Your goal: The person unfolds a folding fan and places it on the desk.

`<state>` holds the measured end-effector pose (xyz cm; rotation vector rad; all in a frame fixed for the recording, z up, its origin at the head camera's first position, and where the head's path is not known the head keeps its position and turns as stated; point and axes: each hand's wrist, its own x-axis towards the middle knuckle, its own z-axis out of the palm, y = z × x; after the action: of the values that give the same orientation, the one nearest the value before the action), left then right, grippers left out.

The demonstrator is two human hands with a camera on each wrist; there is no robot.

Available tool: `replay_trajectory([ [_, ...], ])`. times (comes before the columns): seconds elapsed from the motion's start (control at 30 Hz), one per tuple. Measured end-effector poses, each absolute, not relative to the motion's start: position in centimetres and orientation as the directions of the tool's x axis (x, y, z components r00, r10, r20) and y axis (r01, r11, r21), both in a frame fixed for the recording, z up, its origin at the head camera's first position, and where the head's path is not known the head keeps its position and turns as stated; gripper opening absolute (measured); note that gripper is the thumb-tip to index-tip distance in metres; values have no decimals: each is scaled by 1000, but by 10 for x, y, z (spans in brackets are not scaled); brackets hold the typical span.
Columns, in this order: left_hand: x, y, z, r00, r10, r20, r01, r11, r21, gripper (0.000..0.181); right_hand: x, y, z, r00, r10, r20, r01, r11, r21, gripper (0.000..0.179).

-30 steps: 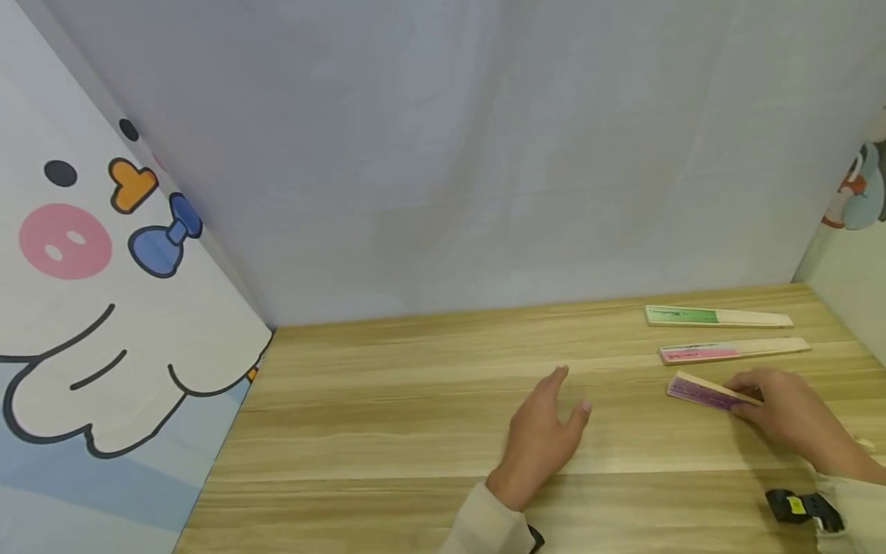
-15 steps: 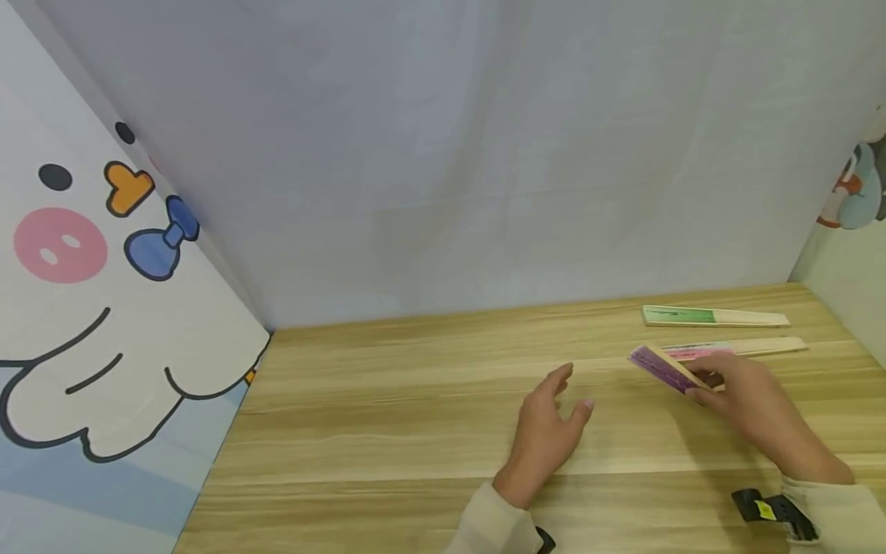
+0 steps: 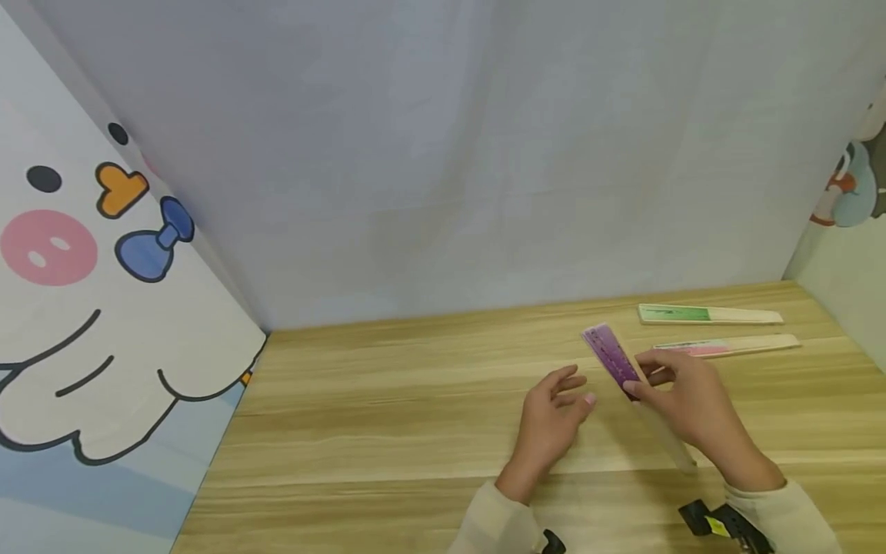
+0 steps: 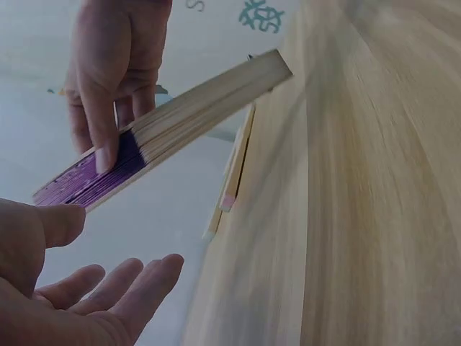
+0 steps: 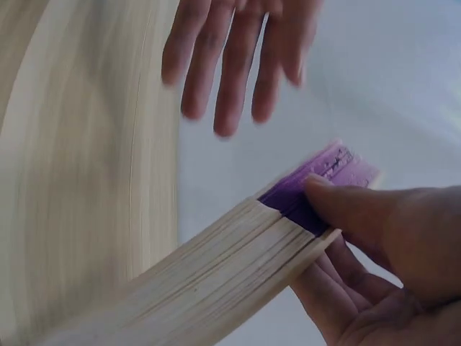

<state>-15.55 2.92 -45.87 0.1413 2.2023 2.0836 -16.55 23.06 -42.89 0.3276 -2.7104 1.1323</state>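
Observation:
A folded hand fan [image 3: 611, 355] with purple leaf and pale wooden ribs is raised off the table in my right hand [image 3: 692, 400]. The thumb presses the purple part while the fingers support it from behind, as the right wrist view shows on the fan [image 5: 238, 252]. My left hand [image 3: 550, 419] is held just left of the fan, fingers loosely bent, holding nothing. In the left wrist view the left hand [image 4: 79, 288] has its palm turned up below the purple end of the fan [image 4: 108, 173].
Two more folded fans lie at the table's back right: a green one [image 3: 692, 314] and a pink one [image 3: 734, 346] in front of it. A grey curtain [image 3: 484, 192] closes the back; a cartoon-printed panel [image 3: 208, 338] stands at the left.
My right hand has lifted the purple fan from the table's right side and carried it left toward my left hand, turning it more upright. The left hand's fingers have bent slightly.

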Motion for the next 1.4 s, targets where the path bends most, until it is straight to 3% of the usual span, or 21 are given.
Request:
replay_trajectory([
  [0.17,-155,29,-459,-981,186,-56,-71,-71,995,44,-162,212,-425,-973,-86,213,-218,638,-738,33],
  [0.43,-154,27,-463,-970,233,-64,-98,-139,985,36,-163,192,-426,-985,-47,165,-162,569,-806,36],
  [0.77,-154,29,-461,-982,151,-116,-147,-212,966,27,-161,177,-424,-984,-6,178,-154,534,-831,32],
  [1.0,-153,28,-461,-984,95,-147,-164,-201,966,26,-161,179,-426,-993,-59,106,-121,545,-830,37],
  [1.4,-153,25,-463,-988,17,-155,-155,-226,962,23,-163,186,-428,-995,-98,-21,-16,363,-931,40],
])
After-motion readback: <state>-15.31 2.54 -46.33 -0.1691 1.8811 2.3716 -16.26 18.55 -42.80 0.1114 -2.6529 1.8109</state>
